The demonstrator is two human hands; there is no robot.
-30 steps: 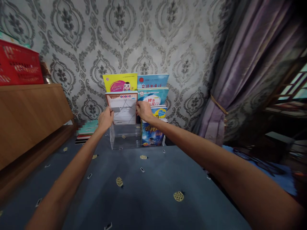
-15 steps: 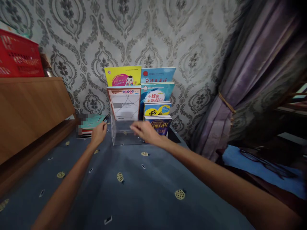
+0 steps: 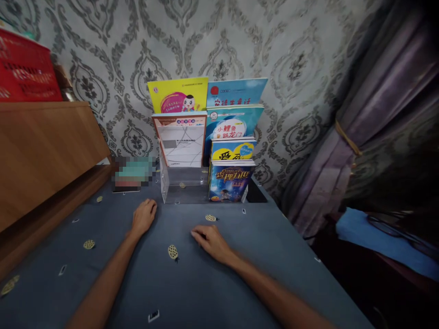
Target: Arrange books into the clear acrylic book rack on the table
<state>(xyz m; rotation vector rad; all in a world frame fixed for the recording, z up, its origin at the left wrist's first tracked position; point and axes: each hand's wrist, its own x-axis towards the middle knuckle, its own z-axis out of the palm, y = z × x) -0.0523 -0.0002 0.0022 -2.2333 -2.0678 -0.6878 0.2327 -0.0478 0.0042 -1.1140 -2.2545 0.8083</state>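
Both hands empty here! The left hand (image 3: 143,217), fingers (image 3: 150,207) loosely curled, and the right hand (image 3: 211,242), fingers (image 3: 198,234) pressed together, rest on the blue cloth (image 3: 103,278), at six o'clock from the clear plastic rack (image 3: 185,182), which props the books (image 3: 180,139) upright, covers showing.

The left forearm (image 3: 106,278) and right forearm (image 3: 274,288) reached forward from the lower edge of the view. The left hand (image 3: 144,217) rested palm down, fingers loosely curled; the right hand (image 3: 210,242) lay turned inward, apart from it, both empty.
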